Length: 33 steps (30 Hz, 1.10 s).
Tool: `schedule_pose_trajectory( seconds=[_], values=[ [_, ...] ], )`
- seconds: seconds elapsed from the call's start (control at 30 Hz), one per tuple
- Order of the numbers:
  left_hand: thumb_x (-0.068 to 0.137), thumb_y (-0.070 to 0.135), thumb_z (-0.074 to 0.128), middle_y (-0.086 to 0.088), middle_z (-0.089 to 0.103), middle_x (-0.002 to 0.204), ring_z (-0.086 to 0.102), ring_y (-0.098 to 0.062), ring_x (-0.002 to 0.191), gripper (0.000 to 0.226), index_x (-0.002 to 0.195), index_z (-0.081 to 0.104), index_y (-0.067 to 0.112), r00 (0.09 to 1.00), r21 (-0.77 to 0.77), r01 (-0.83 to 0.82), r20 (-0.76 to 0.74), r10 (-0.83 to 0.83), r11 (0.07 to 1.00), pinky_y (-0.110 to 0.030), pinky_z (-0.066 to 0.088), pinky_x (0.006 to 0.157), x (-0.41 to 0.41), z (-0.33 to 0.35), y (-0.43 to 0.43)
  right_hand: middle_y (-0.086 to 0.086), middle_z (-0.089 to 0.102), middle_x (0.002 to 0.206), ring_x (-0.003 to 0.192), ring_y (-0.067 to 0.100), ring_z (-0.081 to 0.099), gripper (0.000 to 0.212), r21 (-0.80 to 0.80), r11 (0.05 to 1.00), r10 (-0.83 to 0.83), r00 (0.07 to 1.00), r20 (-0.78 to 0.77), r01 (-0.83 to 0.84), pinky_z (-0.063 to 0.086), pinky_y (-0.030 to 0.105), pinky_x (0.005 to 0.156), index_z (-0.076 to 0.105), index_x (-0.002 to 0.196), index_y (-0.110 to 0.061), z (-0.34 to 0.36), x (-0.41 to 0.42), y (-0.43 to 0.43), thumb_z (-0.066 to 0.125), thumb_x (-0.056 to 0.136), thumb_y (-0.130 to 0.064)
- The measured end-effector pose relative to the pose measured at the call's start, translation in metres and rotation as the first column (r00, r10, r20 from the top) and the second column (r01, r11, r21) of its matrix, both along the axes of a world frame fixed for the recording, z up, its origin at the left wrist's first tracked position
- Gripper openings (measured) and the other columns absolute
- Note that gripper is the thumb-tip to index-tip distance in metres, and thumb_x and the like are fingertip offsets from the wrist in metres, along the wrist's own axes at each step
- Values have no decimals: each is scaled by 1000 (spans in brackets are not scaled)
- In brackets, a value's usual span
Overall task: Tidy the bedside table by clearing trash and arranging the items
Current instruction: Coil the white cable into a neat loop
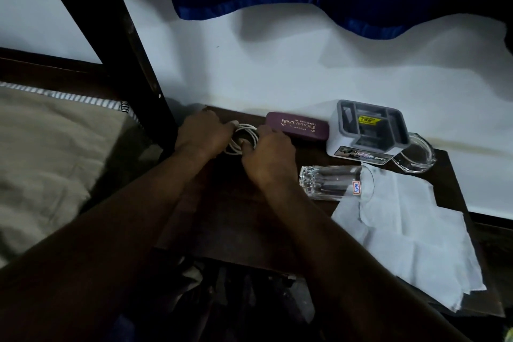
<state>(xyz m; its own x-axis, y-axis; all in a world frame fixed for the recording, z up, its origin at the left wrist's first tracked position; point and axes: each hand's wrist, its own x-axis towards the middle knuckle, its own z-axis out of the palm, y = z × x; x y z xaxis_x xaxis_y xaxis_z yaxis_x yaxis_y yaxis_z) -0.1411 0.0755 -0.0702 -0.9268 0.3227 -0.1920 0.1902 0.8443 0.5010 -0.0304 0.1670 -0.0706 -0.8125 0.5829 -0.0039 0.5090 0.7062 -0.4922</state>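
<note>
Both hands meet over a coiled white cable (241, 138) at the back left of the counter (236, 219), just left of the purple case (297, 126). The left hand (204, 133) pinches the coil's far-left edge; the right hand (268, 155) presses its near-right side, fingers (247, 144) curled onto the loops. The coil lies flat between the two hands, each touching it, neither nearer.

Right of the case stands a grey organizer (366, 130), with a glass ashtray (415, 154) beside it. In front of the case a tumbler (333, 182) lies on its side, long axis running left-right, mouth over a tissue (410, 230). Judged next: settle the coil, then right the tumbler, nearer the right hand.
</note>
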Motion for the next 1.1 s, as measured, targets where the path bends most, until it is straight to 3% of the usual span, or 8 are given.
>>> schedule_pose_trajectory(
  seconds=[0.13, 0.23, 0.3, 0.47, 0.67, 0.83, 0.97, 1.1],
  values=[
    [91, 48, 68, -8, 71, 125, 64, -30, 118, 38, 121, 68, 25, 981, 54, 175, -98, -170, 983, -41, 52, 100, -9, -6, 4, 15, 61, 128, 116, 35, 62, 35, 41, 998, -41, 999, 29, 39, 49, 38, 92, 60, 123, -8, -6, -10, 1, 62, 97, -32],
    [90, 33, 68, -9, 74, 116, 66, -30, 112, 27, 114, 74, 24, 933, -37, 292, -210, -293, 956, -37, 55, 94, -8, -11, 9, 14, 60, 129, 114, 35, 63, 28, 43, 998, -48, 998, 31, 46, 51, 37, 93, 65, 119, -9, -9, -13, 0, 62, 94, -21],
    [87, 26, 68, -11, 74, 108, 67, -33, 106, 21, 105, 75, 21, 913, -105, 283, -276, -302, 953, -37, 55, 87, -6, -14, 12, 13, 60, 127, 111, 35, 64, 25, 46, 998, -41, 999, 23, 40, 51, 36, 92, 68, 115, -8, -10, -15, 0, 62, 92, -16],
    [90, 22, 64, -19, 71, 109, 68, -39, 103, 20, 107, 72, 14, 879, -299, 230, -345, -329, 926, -44, 58, 83, -7, -16, 14, 12, 63, 122, 108, 32, 65, 23, 75, 997, -7, 1000, 22, 6, 52, 36, 90, 72, 110, -6, -13, -17, 0, 62, 90, -11],
    [95, 18, 60, -21, 70, 112, 68, -41, 103, 20, 110, 69, 7, 835, -393, 239, -383, -394, 888, -46, 56, 80, -5, -18, 16, 14, 66, 117, 107, 34, 64, 30, 89, 992, 88, 995, 43, -91, 52, 38, 90, 72, 111, -6, -12, -17, 0, 65, 88, -23],
    [96, 16, 56, -19, 71, 111, 69, -41, 100, 21, 114, 64, 10, 824, -375, 220, -422, -377, 901, -43, 54, 73, -7, -18, 12, 7, 63, 125, 112, 30, 62, 31, 120, 975, 184, 982, 30, -186, 55, 39, 93, 72, 114, -10, -16, -15, -2, 65, 85, -18],
    [92, 14, 57, -17, 70, 107, 68, -41, 96, 24, 117, 57, 16, 793, -342, 286, -439, -421, 895, -38, 41, 62, -6, -18, 9, 9, 66, 121, 109, 32, 61, 30, 162, 971, 172, 985, 23, -173, 53, 37, 89, 73, 111, -8, -20, -17, -2, 64, 83, -11],
    [94, 21, 57, -12, 69, 118, 65, -38, 108, 32, 125, 62, 24, 810, -298, 333, -396, -433, 895, -41, 52, 78, -13, -17, 5, 11, 69, 110, 102, 34, 62, 27, 108, 984, 148, 988, -38, -143, 51, 37, 83, 73, 102, -6, -22, -20, -4, 67, 76, -3]
  ],
)
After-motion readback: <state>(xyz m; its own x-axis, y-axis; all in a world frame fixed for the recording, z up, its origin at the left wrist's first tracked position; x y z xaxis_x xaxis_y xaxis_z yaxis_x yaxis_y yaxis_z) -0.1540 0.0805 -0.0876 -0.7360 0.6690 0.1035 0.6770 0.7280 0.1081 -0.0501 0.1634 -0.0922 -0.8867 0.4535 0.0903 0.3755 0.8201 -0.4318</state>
